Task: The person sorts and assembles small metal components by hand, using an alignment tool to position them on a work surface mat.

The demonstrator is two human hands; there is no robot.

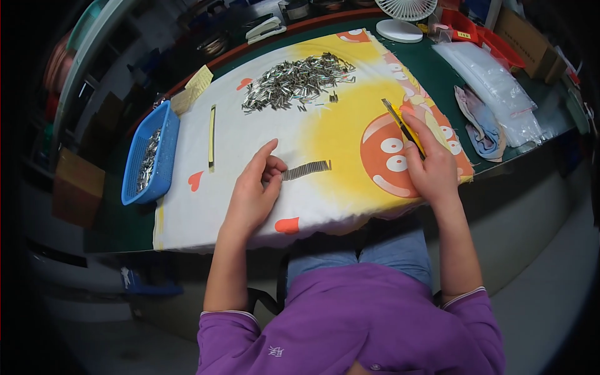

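Note:
My right hand (432,164) is closed round a yellow and black utility knife (407,132), its blade pointing up and away to the left. Left of it, my left hand (255,187) rests on the cloth with curled fingers at the near end of a row of small metal pieces (306,170), lined up side by side like a strip. Whether the fingertips pinch the strip or only touch its end is hard to make out. Farther back lies a large heap of loose small metal pieces (297,81). A narrow yellow-edged strip (212,137) lies left of my left hand.
A printed cloth (250,131) covers the green table. At the left edge stands a blue plastic basket (164,156) holding metal pieces. Clear plastic bags (490,84) and a crumpled rag (480,125) lie at the right. A white fan (403,19) and a stapler (265,29) stand behind.

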